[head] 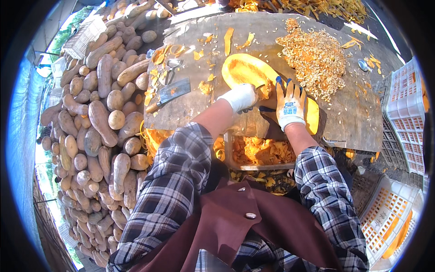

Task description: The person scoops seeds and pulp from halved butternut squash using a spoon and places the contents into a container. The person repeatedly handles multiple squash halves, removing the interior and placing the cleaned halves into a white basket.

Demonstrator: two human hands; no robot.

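Observation:
A peeled, halved orange squash (pixel 249 66) lies hollow side up on a worn wooden board (pixel 251 30). My left hand (pixel 243 97), in a white glove, is closed on a tool whose dark metal end reaches into the squash's seed cavity, against stringy pulp (pixel 265 89). My right hand (pixel 290 103), in an orange and white glove with blue fingertips, rests with spread fingers on the squash; the lower yellow part (pixel 311 115) shows beside it. A cleaver (pixel 175 91) with a wooden handle and a peeler (pixel 170 69) lie left of my left hand.
A heap of seeds (pixel 314 57) covers the board's right side. Below its near edge sits a metal tray (pixel 258 167) of pulp. Many unpeeled squashes (pixel 102 122) are piled at the left. Plastic crates (pixel 406 112) stand at the right, one crate (pixel 387 204) holding orange pieces. Peel scraps lie about.

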